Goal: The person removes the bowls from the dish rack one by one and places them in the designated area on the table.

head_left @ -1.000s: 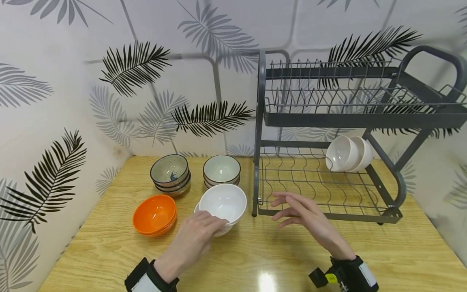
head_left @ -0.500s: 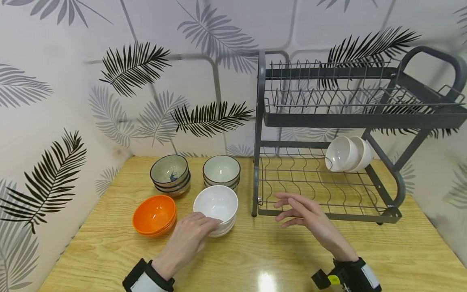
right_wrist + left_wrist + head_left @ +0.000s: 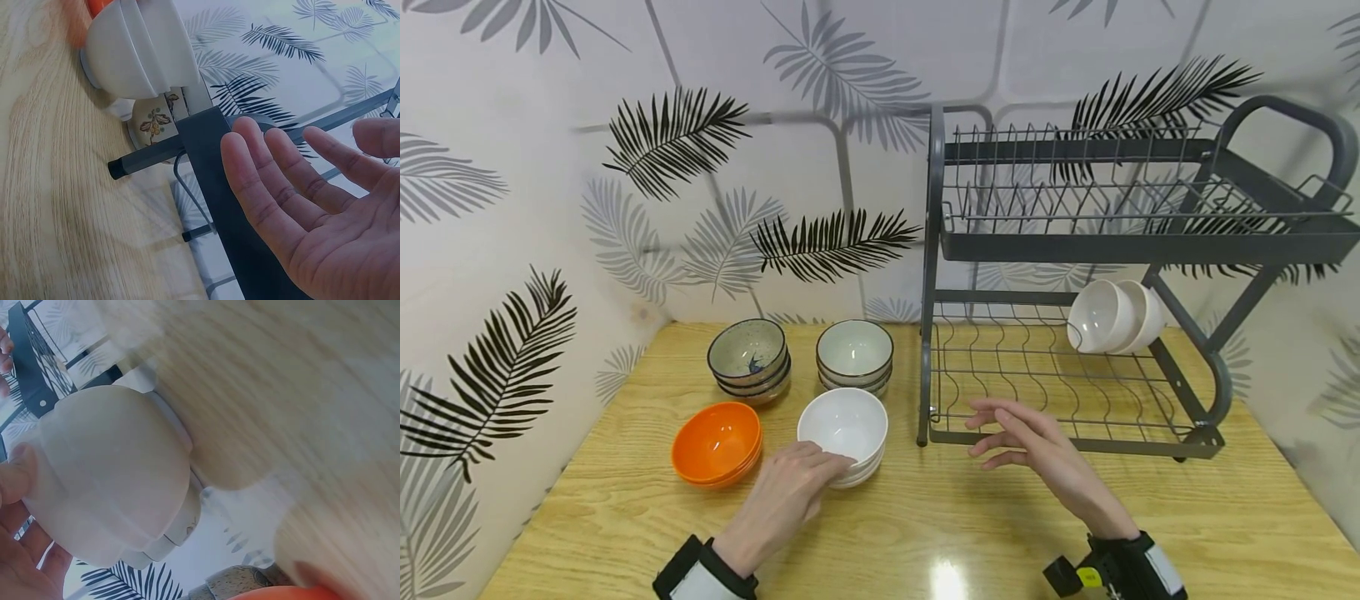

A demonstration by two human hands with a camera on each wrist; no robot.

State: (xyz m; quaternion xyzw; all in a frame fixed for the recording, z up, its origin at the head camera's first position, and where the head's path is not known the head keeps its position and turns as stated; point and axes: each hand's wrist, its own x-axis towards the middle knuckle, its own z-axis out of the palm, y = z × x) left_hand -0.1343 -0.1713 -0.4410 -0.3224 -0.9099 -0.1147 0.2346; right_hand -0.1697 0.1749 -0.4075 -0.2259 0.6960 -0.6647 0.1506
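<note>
White bowls (image 3: 842, 425) stand nested in a stack at the table's middle. My left hand (image 3: 793, 483) pinches the top bowl's near rim, and in the left wrist view the thumb (image 3: 19, 472) lies against the bowl's pale outer wall (image 3: 119, 469). My right hand (image 3: 1030, 446) hovers in front of the dish rack's lower tier (image 3: 1045, 375), holding nothing. Its fingers (image 3: 250, 181) are relaxed and spread in the right wrist view. Two white bowls (image 3: 1101, 317) lean on their sides at the lower tier's right end.
Orange bowls (image 3: 718, 443) are stacked left of the white ones. Behind stand speckled dark-rimmed bowls (image 3: 748, 354) and pale green bowls with brown rims (image 3: 855, 350). The rack's upper tier (image 3: 1120, 246) overhangs the lower one. A patterned wall (image 3: 820, 167) closes off the back.
The top white bowl, held tilted and off to the right a second ago, has come left and down into its stack. My left hand keeps its rim; my right hand has shifted slightly right.
</note>
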